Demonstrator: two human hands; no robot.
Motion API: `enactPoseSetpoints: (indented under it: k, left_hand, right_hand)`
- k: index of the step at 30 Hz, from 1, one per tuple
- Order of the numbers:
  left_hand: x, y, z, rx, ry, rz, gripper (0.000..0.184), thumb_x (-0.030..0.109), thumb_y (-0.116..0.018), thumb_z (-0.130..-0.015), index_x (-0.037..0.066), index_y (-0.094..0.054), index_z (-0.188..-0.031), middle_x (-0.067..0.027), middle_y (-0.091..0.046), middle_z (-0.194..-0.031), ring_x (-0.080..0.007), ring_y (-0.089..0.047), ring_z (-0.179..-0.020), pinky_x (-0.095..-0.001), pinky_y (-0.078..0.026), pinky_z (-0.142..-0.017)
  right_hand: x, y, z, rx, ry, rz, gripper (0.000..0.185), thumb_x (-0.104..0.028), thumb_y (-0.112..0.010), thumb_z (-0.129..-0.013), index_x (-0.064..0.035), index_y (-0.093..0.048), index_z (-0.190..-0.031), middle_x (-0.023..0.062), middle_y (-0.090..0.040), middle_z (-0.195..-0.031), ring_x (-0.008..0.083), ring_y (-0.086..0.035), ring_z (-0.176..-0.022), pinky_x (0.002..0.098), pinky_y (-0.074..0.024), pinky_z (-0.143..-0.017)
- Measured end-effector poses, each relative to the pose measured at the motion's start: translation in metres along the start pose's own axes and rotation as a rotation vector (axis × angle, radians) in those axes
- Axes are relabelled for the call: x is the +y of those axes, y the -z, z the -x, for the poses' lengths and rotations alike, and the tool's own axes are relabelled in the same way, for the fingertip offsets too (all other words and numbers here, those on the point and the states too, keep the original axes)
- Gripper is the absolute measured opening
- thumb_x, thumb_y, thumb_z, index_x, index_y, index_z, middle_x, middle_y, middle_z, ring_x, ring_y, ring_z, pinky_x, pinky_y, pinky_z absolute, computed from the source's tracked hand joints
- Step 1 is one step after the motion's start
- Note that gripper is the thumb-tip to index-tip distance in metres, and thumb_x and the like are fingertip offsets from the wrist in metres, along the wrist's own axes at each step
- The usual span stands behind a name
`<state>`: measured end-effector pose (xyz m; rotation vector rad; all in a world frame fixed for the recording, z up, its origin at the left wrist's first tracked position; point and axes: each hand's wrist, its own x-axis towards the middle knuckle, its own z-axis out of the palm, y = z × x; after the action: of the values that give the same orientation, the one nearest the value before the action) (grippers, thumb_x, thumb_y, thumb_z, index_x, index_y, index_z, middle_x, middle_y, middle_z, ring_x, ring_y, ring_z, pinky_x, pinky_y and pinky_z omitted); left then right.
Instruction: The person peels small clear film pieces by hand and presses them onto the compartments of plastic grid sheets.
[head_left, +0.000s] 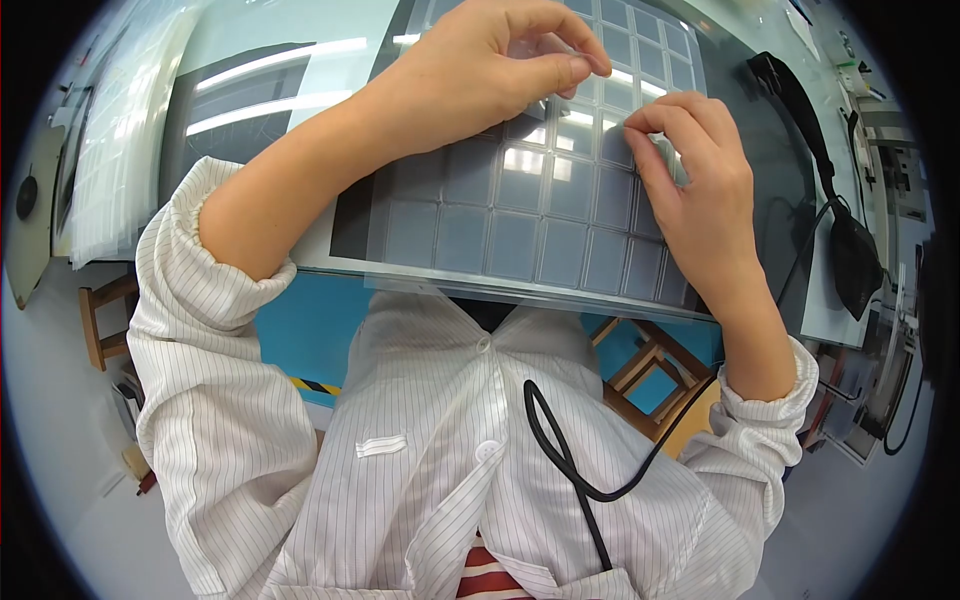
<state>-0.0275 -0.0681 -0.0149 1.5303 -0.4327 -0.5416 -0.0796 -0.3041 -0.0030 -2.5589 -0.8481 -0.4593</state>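
Note:
A clear plastic tray (pixel 463 240) with rows of square pockets lies on the dark mat at the table's front edge. My left hand (pixel 500 75) is over the tray's upper middle, thumb and fingers pinched; whatever lies between the fingertips is too small to make out. Just to its right, my right hand (pixel 695 160) hovers over the tray's right side, with thumb and index fingertips close together. Anything between them cannot be made out. The two hands are apart. Light reflects off the pockets between them.
A stack of translucent trays (pixel 125 140) stands at the left. Beside it lies a dark glossy sheet (pixel 235 115). A black strap with a pouch (pixel 855 265) rests at the right. A black cable (pixel 570 465) hangs over my coat. A wooden stool (pixel 650 370) is below the table.

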Motion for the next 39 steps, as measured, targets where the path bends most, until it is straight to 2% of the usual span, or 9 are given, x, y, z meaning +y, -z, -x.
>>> enactPoseSetpoints:
  k: [5,7,10,14,17,20,22,34,39]
  left_hand:
    - [0.003,0.012,0.011,0.034,-0.005,-0.097,0.015,0.013,-0.064,-0.101,0.003,-0.065,-0.112,0.0005,-0.065,-0.090,-0.0060,-0.056,-0.077,-0.0216,-0.046,-0.069]
    - [-0.004,0.013,0.004,-0.026,-0.736,-0.388,0.014,0.014,-0.066,-0.100,0.003,-0.065,-0.108,0.0006,-0.065,-0.088,-0.0068,-0.057,-0.078,-0.0223,-0.047,-0.071]
    - [0.007,0.009,0.012,0.051,-0.078,-0.138,0.013,0.013,-0.068,-0.099,0.002,-0.065,-0.105,-0.0002,-0.065,-0.089,-0.0075,-0.057,-0.081,-0.0230,-0.048,-0.074]
    - [0.001,0.011,0.007,0.056,-0.047,-0.170,0.012,0.011,-0.069,-0.097,0.002,-0.064,-0.103,-0.0019,-0.065,-0.089,-0.0091,-0.059,-0.083,-0.0244,-0.048,-0.078]
    - [-0.017,0.016,-0.002,-0.007,-0.809,-0.467,0.012,0.008,-0.070,-0.095,0.001,-0.065,-0.103,-0.0035,-0.066,-0.089,-0.0109,-0.060,-0.085,-0.0256,-0.048,-0.081]
    - [0.002,0.008,0.002,0.028,-0.797,-0.504,0.014,0.008,-0.069,-0.095,0.000,-0.066,-0.106,-0.0049,-0.068,-0.088,-0.0118,-0.062,-0.086,-0.0266,-0.049,-0.082]
    - [0.028,0.002,0.007,0.050,-0.138,-0.342,0.018,0.010,-0.068,-0.096,0.000,-0.067,-0.111,-0.0054,-0.069,-0.090,-0.0119,-0.062,-0.087,-0.0267,-0.049,-0.080]
    - [0.018,-0.014,0.001,-0.155,-0.087,-0.124,0.021,0.021,-0.069,-0.100,0.001,-0.066,-0.106,-0.0025,-0.066,-0.084,-0.0089,-0.059,-0.076,-0.0243,-0.048,-0.069]
    - [0.014,-0.013,0.001,-0.059,0.110,-0.027,0.019,0.021,-0.069,-0.100,0.002,-0.064,-0.105,0.0002,-0.063,-0.080,-0.0060,-0.055,-0.070,-0.0231,-0.045,-0.061]
  right_hand:
    - [-0.014,-0.009,-0.006,0.054,0.008,-0.020,0.011,0.001,-0.074,-0.085,-0.0011,-0.070,-0.095,0.0091,-0.067,-0.099,0.0267,-0.063,-0.091,0.0355,-0.0518,-0.080]
    - [-0.011,-0.009,-0.006,0.071,0.017,-0.006,0.011,0.001,-0.074,-0.085,-0.0011,-0.070,-0.094,0.0090,-0.067,-0.099,0.0268,-0.063,-0.092,0.0355,-0.0517,-0.080]
    - [-0.011,-0.008,-0.007,0.051,0.035,-0.035,0.011,0.000,-0.075,-0.085,-0.0014,-0.070,-0.095,0.0090,-0.068,-0.099,0.0268,-0.063,-0.093,0.0352,-0.0516,-0.081]
    - [-0.011,-0.009,-0.007,0.079,0.026,-0.023,0.011,0.000,-0.075,-0.085,-0.0016,-0.071,-0.095,0.0090,-0.068,-0.098,0.0268,-0.063,-0.092,0.0355,-0.0514,-0.081]
    - [-0.010,-0.009,-0.007,0.081,0.028,-0.014,0.011,-0.001,-0.075,-0.085,-0.0016,-0.070,-0.095,0.0089,-0.068,-0.098,0.0269,-0.063,-0.092,0.0357,-0.0513,-0.081]
    - [-0.010,-0.009,-0.006,0.070,0.020,-0.034,0.010,-0.001,-0.074,-0.085,-0.0014,-0.070,-0.095,0.0090,-0.068,-0.098,0.0270,-0.062,-0.093,0.0358,-0.0509,-0.081]
    - [-0.009,-0.009,-0.006,0.060,-0.004,-0.052,0.010,-0.001,-0.074,-0.085,-0.0013,-0.070,-0.095,0.0090,-0.067,-0.098,0.0271,-0.062,-0.092,0.0358,-0.0506,-0.081]
    - [-0.017,0.012,-0.009,0.084,-0.176,-0.490,0.010,0.002,-0.067,-0.087,0.0000,-0.066,-0.097,0.0108,-0.063,-0.093,0.0291,-0.060,-0.089,0.0380,-0.0485,-0.076]
    - [0.002,0.012,0.007,0.004,-0.087,-0.012,0.010,0.001,-0.068,-0.091,0.0005,-0.069,-0.100,0.0091,-0.067,-0.100,0.0239,-0.063,-0.089,0.0319,-0.0500,-0.080]
